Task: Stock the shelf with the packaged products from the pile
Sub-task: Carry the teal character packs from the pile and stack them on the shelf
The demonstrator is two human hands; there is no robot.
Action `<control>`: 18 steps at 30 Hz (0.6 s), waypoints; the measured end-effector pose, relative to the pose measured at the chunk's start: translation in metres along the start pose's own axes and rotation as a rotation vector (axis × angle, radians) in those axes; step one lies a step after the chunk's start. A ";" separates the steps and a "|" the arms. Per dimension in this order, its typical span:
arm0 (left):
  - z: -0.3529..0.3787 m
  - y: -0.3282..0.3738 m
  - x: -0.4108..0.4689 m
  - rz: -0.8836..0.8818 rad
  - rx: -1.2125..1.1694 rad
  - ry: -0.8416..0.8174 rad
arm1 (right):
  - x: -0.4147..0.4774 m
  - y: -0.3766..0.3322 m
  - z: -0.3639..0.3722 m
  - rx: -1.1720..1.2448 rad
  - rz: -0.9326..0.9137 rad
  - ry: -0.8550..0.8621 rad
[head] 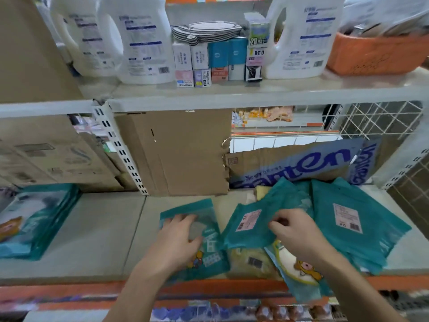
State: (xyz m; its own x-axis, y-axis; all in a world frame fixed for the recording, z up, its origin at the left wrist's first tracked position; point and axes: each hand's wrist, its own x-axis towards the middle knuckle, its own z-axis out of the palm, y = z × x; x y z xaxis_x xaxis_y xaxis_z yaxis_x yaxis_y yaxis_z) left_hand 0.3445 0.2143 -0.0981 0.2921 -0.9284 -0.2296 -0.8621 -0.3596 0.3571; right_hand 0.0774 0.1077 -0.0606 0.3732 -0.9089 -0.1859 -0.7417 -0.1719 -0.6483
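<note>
Nearest me, my left hand [178, 238] lies spread flat on a lone teal packet [210, 256] on the shelf [92, 228], just below the torn cardboard box [181, 152]. Right of that box, my right hand [294, 231] pinches the top packet [248, 231] of the pile [357, 228].

Forearms, left hand [180, 238] and right hand [296, 231] are bare.

green pack [258, 34]: "20 PCS" | label beneath [258, 53]: "0.38", upside down
</note>
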 end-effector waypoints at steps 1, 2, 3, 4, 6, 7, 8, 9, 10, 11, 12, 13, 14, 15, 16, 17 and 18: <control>-0.003 -0.005 0.000 0.015 0.000 -0.002 | -0.005 -0.010 -0.002 0.001 0.003 0.041; -0.005 -0.010 -0.001 0.031 0.000 -0.005 | -0.011 -0.020 -0.004 0.005 0.007 0.080; -0.006 -0.015 -0.001 0.048 -0.001 -0.007 | -0.016 -0.028 -0.006 0.018 0.010 0.111; -0.007 -0.019 -0.002 0.062 -0.007 -0.010 | -0.021 -0.037 -0.009 0.032 0.016 0.136; -0.010 -0.030 -0.001 0.076 -0.015 -0.019 | -0.029 -0.055 -0.014 0.047 0.020 0.173; -0.011 -0.036 -0.001 0.081 -0.011 -0.020 | -0.031 -0.062 -0.016 0.046 0.023 0.186; -0.012 -0.042 0.000 0.085 -0.006 -0.018 | -0.033 -0.069 -0.018 0.041 0.033 0.200; -0.014 -0.048 0.001 0.087 -0.005 -0.013 | -0.032 -0.075 -0.019 0.032 0.041 0.211; -0.015 -0.053 0.000 0.087 -0.010 -0.008 | -0.030 -0.079 -0.018 0.018 0.047 0.214; -0.015 -0.058 -0.001 0.086 -0.016 -0.004 | -0.026 -0.081 -0.017 -0.004 0.050 0.209; -0.015 -0.062 -0.003 0.083 -0.025 -0.003 | -0.021 -0.084 -0.016 -0.039 0.056 0.200; -0.013 -0.065 -0.005 0.081 -0.033 -0.005 | -0.014 -0.086 -0.014 -0.084 0.060 0.189; -0.012 -0.068 -0.006 0.077 -0.044 -0.011 | -0.005 -0.088 -0.011 -0.132 0.065 0.179; -0.011 -0.070 -0.007 0.072 -0.053 -0.014 | 0.005 -0.089 -0.007 -0.179 0.071 0.170; -0.010 -0.072 -0.007 0.064 -0.058 -0.015 | 0.016 -0.092 -0.003 -0.221 0.071 0.162; -0.009 -0.073 -0.006 0.055 -0.056 -0.015 | 0.027 -0.096 0.002 -0.232 0.063 0.153; -0.009 -0.072 -0.006 0.048 -0.050 -0.018 | 0.038 -0.099 0.008 -0.213 0.052 0.149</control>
State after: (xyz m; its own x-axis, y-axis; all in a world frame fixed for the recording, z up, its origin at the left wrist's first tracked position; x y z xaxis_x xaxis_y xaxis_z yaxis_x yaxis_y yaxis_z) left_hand 0.4089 0.2447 -0.1148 0.2435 -0.9430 -0.2271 -0.8530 -0.3196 0.4127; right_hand 0.1702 0.0931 -0.0095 0.2572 -0.9618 -0.0944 -0.8644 -0.1853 -0.4674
